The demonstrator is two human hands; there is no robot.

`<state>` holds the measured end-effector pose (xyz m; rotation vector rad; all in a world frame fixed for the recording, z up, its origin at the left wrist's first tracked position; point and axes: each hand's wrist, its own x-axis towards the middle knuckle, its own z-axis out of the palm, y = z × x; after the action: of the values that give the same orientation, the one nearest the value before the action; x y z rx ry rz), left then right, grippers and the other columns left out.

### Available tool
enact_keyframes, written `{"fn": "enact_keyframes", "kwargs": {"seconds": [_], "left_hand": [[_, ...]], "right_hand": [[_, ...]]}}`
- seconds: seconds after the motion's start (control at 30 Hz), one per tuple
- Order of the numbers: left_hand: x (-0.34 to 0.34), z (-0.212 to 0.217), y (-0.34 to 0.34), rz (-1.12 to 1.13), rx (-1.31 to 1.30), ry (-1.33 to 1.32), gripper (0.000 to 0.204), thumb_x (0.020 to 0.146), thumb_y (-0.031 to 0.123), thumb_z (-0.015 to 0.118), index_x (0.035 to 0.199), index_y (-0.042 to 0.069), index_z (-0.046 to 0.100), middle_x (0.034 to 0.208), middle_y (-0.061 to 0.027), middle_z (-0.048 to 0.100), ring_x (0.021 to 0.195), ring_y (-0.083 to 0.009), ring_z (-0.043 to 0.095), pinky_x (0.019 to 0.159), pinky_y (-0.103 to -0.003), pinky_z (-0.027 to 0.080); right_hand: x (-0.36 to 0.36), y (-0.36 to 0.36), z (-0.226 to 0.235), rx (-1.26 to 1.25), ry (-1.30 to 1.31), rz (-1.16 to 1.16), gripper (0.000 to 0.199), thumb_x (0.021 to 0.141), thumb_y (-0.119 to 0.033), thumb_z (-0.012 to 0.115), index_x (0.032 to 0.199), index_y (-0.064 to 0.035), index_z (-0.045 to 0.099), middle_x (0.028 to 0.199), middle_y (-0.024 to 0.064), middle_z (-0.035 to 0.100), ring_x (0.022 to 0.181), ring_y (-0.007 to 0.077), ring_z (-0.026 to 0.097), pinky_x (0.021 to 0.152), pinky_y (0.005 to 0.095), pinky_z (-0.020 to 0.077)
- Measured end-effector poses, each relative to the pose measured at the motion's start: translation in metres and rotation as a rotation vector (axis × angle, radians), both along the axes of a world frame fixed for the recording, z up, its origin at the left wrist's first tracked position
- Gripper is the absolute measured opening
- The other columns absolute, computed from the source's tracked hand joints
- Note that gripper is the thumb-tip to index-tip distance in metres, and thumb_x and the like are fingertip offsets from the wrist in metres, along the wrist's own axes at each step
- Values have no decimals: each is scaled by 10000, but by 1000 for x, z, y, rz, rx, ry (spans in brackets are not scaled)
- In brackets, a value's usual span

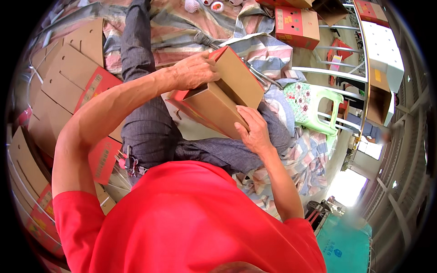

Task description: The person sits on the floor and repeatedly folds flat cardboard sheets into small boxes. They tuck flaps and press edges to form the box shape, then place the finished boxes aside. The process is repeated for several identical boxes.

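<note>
A red and brown cardboard box (207, 108) is tilted over my legs, its plain brown inner faces showing. One tall brown panel (239, 77) stands up along its far right side. My left hand (196, 71) is closed on the box's far end, its fingers curled over the edge beside the red end flap (225, 55); the fingertips are partly hidden. At the near right corner, my right hand (255, 129) grips the wall, with the thumb and fingers on either side of the edge.
Flattened cartons (68, 75) lie stacked on the left, some strapped. A striped sheet (182, 27) covers the floor ahead. To the right are a green plastic stool (314, 116), a metal rack (334, 71) and a red carton (296, 27). Foam-netted round items (192, 6) lie far ahead.
</note>
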<state>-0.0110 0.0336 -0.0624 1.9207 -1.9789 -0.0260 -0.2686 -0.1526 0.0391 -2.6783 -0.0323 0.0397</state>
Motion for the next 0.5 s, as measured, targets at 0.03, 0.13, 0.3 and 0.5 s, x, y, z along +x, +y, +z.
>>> {"fn": "enact_keyframes", "kwargs": {"seconds": [0.03,0.13,0.3,0.5], "left_hand": [[3,3,1,-9,56,27,166,879,97,663,1037,130,696,1012,-47,729,1088,-204,670,985,-384,416],[3,22,19,42,15,359,222,886,101,648,1101,84,701,1061,-96,724,1143,-265,651,1017,-423,423],[-51,85,39,135,-271,636,237,926,221,705,1076,40,680,1073,-146,674,1105,-342,622,975,-500,454],[-49,39,-5,166,-328,481,202,960,229,676,871,53,633,826,-129,644,848,-345,644,822,-469,503]], "right_hand": [[0,0,-3,-3,-9,8,414,906,-177,793,1256,22,695,1257,201,727,1179,414,676,1009,467,553],[-6,-4,-9,-32,-50,25,435,867,-196,831,1225,19,710,1219,176,748,1104,389,710,949,462,582],[2,-2,-3,14,-26,-9,425,858,-223,841,1191,13,721,1202,171,754,1093,387,713,928,460,589],[9,-14,-7,51,-25,-37,397,902,-286,818,1168,-5,729,1128,169,765,1014,380,731,880,445,598]]}}
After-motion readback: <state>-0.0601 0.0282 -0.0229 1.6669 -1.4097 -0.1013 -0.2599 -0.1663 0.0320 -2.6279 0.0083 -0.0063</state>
